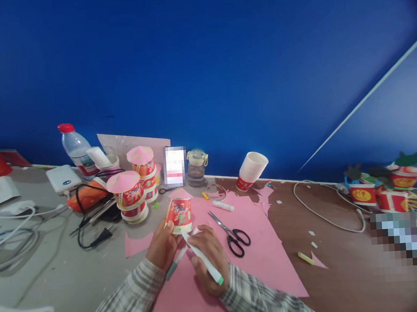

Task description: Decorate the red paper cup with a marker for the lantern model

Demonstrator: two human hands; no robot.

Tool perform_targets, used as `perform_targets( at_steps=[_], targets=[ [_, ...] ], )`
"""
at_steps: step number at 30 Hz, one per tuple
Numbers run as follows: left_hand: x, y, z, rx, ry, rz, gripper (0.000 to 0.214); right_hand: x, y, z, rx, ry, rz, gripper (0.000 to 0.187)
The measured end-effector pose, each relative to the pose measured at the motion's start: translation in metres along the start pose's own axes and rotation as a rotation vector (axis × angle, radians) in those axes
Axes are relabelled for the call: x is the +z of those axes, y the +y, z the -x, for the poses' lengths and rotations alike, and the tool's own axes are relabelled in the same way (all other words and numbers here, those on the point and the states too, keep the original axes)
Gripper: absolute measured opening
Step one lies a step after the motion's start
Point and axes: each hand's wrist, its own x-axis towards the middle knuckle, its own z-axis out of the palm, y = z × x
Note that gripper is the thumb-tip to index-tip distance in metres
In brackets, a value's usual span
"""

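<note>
A: Your left forearm reaches in from the near left of the pink sheet and your right forearm from its near right. Both wear plaid sleeves, angled inward so that your hands meet above the sheet's left half.

B: And what do your hands have hold of?

A: Your left hand is curled round the red paper cup, thumb against its side, holding it over the far left part of the sheet. Your right hand is closed, pinching a white marker with a green end.

B: Does the tip touch?

A: Your marker's tip is right at the cup's pale rim; contact I can't tell. Under it, between your hands, is a teal-ended pen; whether you grip that too, I can't say.

B: Any writing near you?

A: Your cup bears a colourful printed picture, with no words I can read. The white tube at the sheet's far edge has tiny, illegible print. On the desk, left beyond the sheet, the bottle has a label too small to read. Well right of the sheet, a red cup shows a round yellow emblem. The bright screen beyond the sheet is blurred out.
</note>
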Motion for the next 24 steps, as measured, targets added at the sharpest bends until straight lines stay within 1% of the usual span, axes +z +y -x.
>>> perform_targets(
  at_steps=[7,12,16,19,24],
  targets=[
    [-0.0023,0.0000,-0.0001,0.061,-0.003,-0.029,0.029,-0.0001,0.0007,0.0004,0.002,0.012,0.024,0.024],
    [-0.0047,0.0003,-0.0012,0.067,0.015,-0.022,0.031,-0.0008,0.0034,0.0026,0.022,-0.014,0.025,0.024],
    [-0.0065,-0.0002,-0.0027,0.074,0.032,-0.015,0.029,-0.0010,0.0027,0.0019,0.031,0.017,0.060,0.023],
    [-0.0067,-0.0004,-0.0033,0.082,0.047,-0.015,0.028,-0.0016,0.0010,-0.0002,0.009,0.031,0.079,0.023],
    [-0.0074,-0.0007,-0.0031,0.083,0.032,-0.006,0.027,-0.0018,0.0016,-0.0005,0.021,0.039,0.065,0.021]
  ],
)
